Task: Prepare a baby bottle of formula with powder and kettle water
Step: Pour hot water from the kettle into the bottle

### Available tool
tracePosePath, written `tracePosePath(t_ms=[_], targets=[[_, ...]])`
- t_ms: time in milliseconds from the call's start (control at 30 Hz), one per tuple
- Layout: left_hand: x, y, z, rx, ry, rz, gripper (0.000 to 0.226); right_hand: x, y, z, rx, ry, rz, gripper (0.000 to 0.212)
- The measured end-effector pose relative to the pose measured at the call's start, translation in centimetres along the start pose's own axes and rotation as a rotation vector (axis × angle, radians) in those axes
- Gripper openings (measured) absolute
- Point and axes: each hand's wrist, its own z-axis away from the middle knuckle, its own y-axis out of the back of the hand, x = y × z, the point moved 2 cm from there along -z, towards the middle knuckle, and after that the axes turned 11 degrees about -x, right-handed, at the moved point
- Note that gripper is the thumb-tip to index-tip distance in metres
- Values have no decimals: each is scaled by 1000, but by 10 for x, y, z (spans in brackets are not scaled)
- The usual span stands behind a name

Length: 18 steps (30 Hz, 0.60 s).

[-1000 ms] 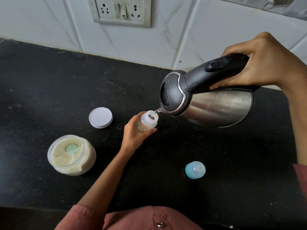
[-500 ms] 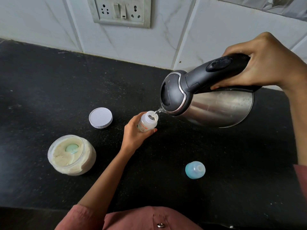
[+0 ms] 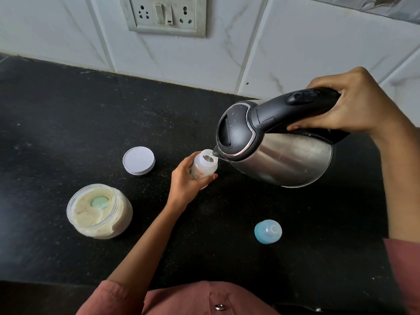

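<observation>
Hardly anything has moved in the last second: the right hand (image 3: 354, 108) and the kettle (image 3: 291, 155) sit a touch lower in the head view, while the bottle (image 3: 203, 169) and the left hand (image 3: 185, 180) are where they were. This small baby bottle is clear plastic with a white threaded neck and orange and green print on its side, and its mouth is uncapped. It is near the middle of the black speckled tabletop (image 3: 68, 114), about upright, its long axis running up from the surface and its mouth facing up. The left hand's grip is curled round the bottle's body, hiding its base. The right hand's grip is wrapped round the kettle's black handle, holding the steel kettle tipped with its spout pointing left, just at the bottle's rim. A thin thread of water shows between spout and mouth. Left of the bottle lies a flat white lid (image 3: 138, 160). Nearer the person stands an open jar (image 3: 100, 212) of pale powder with a green scoop (image 3: 100, 202) in it. A blue bottle cap (image 3: 268, 231) stands on the tabletop to the right. A socket plate (image 3: 166, 15) is on the tiled wall behind.
</observation>
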Motion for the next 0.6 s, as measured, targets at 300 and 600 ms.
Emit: tracePosePath(t_ms=[300, 600], targets=[[7, -2, -1, -25, 3, 39, 62, 24, -10, 22, 111, -67, -187, 51], [13, -3, -2, -49, 21, 90, 68, 63, -31, 53, 365, -148, -347, 46]])
